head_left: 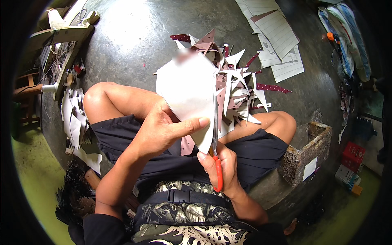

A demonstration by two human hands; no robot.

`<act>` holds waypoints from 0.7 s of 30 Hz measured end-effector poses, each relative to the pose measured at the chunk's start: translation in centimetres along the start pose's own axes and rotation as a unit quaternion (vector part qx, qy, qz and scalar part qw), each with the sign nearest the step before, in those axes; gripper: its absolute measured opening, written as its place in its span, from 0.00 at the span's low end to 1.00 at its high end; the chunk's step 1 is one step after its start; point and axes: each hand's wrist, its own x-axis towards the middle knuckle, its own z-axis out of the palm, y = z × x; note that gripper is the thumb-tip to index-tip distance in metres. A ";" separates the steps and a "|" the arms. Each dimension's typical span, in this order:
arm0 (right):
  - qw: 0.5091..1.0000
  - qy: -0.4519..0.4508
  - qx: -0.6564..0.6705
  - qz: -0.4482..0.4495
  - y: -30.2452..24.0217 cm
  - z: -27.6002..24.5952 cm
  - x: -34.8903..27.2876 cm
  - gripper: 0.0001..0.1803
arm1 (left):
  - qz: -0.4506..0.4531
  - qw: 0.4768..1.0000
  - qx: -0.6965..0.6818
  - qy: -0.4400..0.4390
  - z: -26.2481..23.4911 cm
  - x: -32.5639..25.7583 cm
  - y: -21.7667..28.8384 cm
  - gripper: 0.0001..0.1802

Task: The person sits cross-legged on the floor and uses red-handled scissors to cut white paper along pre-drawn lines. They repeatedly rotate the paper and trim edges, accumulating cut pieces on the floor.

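My left hand grips a white, stiff-looking sheet, thumb on top and fingers beneath it. The sheet has a slanted left edge and narrows toward me. In my right hand is a pair of scissors with red-orange handles, pointing away from me. Its blades run along the sheet's right edge; whether they are parted cannot be made out. Just beyond and right of the blades lies a heap of pointed offcuts, some white, some dusky pink, some dark red with white dots. Part of the heap is hidden under the sheet.
Lined sheets lie on the grey floor at far right. A rough-walled box stands by my right knee. White cut pieces are stacked beyond my left knee, near a wooden frame. At right sit a striped bag and red box.
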 end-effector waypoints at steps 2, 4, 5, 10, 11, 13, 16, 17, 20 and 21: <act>1.000 0.007 0.000 0.009 0.2 0.0 -0.3 0.13 | 0.001 1.000 -0.001 0.006 0.1 0.0 0.0 0.21; 1.000 0.007 -0.005 0.025 0.3 0.0 -0.6 0.13 | -0.010 1.000 -0.007 0.000 0.1 -0.1 0.1 0.21; 0.999 0.003 -0.012 0.032 0.4 -0.1 -0.7 0.13 | -0.013 1.000 -0.011 -0.002 0.1 -0.1 0.2 0.21; 1.000 0.010 -0.015 -0.003 1.0 0.1 -0.8 0.17 | -0.020 0.999 -0.042 -0.012 -0.8 0.4 1.3 0.22; 1.000 -0.002 -0.027 -0.012 1.3 0.0 -0.6 0.17 | -0.012 0.997 -0.076 0.004 -0.8 0.5 1.4 0.22; 0.999 -0.013 -0.041 -0.030 1.7 0.0 -0.5 0.17 | 0.008 0.999 -0.044 0.025 -0.6 0.6 1.2 0.23; 0.998 -0.006 -0.043 -0.047 2.1 -0.1 -0.3 0.14 | 0.007 1.000 -0.005 0.028 -0.2 0.5 0.8 0.24; 0.998 -0.001 -0.043 -0.051 2.2 0.0 -0.3 0.14 | 0.001 1.000 0.003 0.024 -0.2 0.4 0.6 0.25; 0.995 0.022 -0.043 -0.088 2.2 0.3 0.1 0.08 | -0.014 1.000 0.008 0.005 -0.2 0.1 0.1 0.24; 0.994 0.034 -0.040 -0.101 2.2 0.4 0.2 0.05 | -0.006 1.000 0.016 0.002 -0.1 0.0 0.0 0.22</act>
